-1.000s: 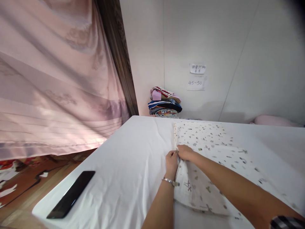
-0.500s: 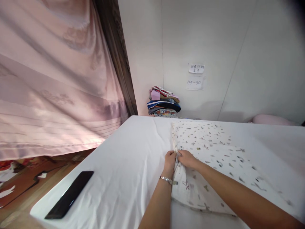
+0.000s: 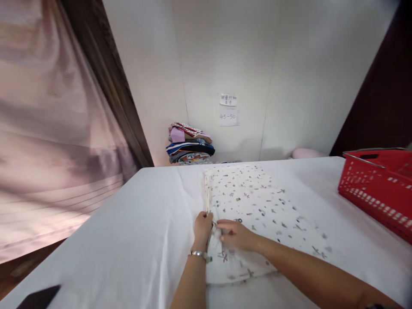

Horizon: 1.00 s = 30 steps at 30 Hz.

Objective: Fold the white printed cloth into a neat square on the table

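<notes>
A white cloth [image 3: 254, 206] printed with small scattered motifs lies folded in layers on the white-covered table. Its left side shows several stacked edges. My left hand [image 3: 203, 226], with a bracelet at the wrist, pinches that left edge about midway along. Just to its right, my right hand [image 3: 237, 234] is over the cloth with its fingers stretched toward the held edge. Those fingers are apart and slightly blurred, and I see nothing gripped in them. The near part of the cloth under my right forearm is partly hidden.
A red plastic basket [image 3: 376, 189] with a wire handle stands at the table's right. Folded fabrics form a pile [image 3: 189, 143] against the wall behind. A dark flat object [image 3: 40, 298] lies at the near left corner, and a pink curtain [image 3: 58, 128] hangs at left.
The view has swung right, bringing the red basket in. My right hand has let go of the cloth's edge and shifted slightly right, fingers extended. My left hand keeps its pinch.
</notes>
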Tool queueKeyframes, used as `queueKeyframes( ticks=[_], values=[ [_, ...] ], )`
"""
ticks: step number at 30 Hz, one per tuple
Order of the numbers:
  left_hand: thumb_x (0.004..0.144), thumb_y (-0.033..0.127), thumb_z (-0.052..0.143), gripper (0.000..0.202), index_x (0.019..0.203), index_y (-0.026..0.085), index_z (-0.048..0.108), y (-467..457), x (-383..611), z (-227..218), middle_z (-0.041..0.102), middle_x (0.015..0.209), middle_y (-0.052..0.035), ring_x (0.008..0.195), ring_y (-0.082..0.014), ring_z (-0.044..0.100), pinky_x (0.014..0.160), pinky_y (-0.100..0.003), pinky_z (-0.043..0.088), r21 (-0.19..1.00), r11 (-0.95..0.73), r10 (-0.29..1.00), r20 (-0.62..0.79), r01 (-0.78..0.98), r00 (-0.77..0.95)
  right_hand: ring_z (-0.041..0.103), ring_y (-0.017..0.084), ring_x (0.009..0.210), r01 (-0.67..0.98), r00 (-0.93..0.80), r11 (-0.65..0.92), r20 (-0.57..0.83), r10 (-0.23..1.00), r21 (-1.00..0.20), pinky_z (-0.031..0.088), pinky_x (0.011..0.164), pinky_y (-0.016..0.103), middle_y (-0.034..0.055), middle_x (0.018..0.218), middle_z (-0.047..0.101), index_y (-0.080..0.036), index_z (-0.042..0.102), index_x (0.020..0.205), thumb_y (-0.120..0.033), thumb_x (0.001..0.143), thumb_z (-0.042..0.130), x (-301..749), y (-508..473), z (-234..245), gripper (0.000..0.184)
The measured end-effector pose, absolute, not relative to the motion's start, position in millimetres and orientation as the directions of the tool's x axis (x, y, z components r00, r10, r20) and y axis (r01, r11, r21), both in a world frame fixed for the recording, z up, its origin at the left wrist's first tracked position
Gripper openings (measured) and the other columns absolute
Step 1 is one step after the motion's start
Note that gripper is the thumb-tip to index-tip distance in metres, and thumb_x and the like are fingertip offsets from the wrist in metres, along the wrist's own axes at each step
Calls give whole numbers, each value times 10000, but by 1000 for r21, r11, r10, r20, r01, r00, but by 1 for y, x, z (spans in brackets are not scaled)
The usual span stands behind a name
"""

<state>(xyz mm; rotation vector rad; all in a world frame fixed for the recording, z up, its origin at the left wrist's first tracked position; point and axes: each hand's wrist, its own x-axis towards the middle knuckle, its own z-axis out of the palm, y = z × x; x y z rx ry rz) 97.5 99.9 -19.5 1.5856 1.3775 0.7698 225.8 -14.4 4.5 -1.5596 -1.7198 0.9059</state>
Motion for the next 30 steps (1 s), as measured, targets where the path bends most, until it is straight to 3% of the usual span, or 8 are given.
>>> queueKeyframes(
  ticks=[4,8,11,15,18,26,28,30],
  values=[
    [751,302,457,163,669,176,519,97,95,-16,563,577,-2,557,-146,523,529,-236,352,865,-39,977,-72,500,200,326,256,1282,699,168,-200,-114,979,-687,351,1000,379,64,1424,333,-198,517,1254,-428,802,458,287,-34,5,511],
    [745,316,438,174,632,195,490,96,90,-14,538,546,16,527,-136,498,510,-228,331,834,-117,977,-1,539,214,180,238,1349,821,321,-315,-71,944,-477,267,1058,388,20,1483,194,-238,345,1375,-517,853,306,363,-56,1,593],
    [722,331,449,186,611,195,509,99,82,-13,547,552,8,564,-149,511,533,-234,340,831,-123,979,11,543,204,148,248,1357,858,456,-461,-79,887,-228,167,1089,434,49,1472,222,-199,341,1376,-502,856,284,412,-79,-15,604],
    [701,360,472,221,596,181,546,107,76,-15,588,602,-16,632,-173,540,574,-249,360,833,-83,971,-56,548,232,180,257,1348,784,615,-618,-52,787,-62,203,1060,473,77,1456,267,-169,400,1332,-461,878,230,443,-94,-29,566],
    [702,360,474,228,615,173,569,109,78,-15,611,627,-32,657,-186,554,594,-260,368,818,-71,970,-78,571,231,148,259,1355,834,550,-550,-16,835,-47,150,1078,458,99,1462,243,-140,406,1327,-469,877,233,430,-76,-23,584],
    [697,329,477,198,688,165,588,108,78,-18,632,656,-40,678,-200,578,619,-278,387,806,-37,979,-89,591,182,55,186,1372,940,163,-164,-29,986,-300,62,1107,333,3,1499,110,-224,215,1422,-584,864,214,368,11,-7,664],
    [687,314,484,199,724,157,599,109,77,-21,634,658,-36,679,-199,581,618,-278,396,833,-7,976,-115,554,186,106,176,1367,939,205,-214,-63,977,-270,92,1102,321,-8,1488,173,-252,271,1399,-585,855,254,386,16,-9,638],
    [676,308,490,218,755,144,610,110,76,-23,636,658,-34,674,-196,582,610,-274,405,865,35,968,-154,500,199,133,215,1361,909,343,-353,-83,935,-222,105,1095,395,44,1479,207,-212,302,1385,-560,860,258,416,11,-11,631]
  ],
)
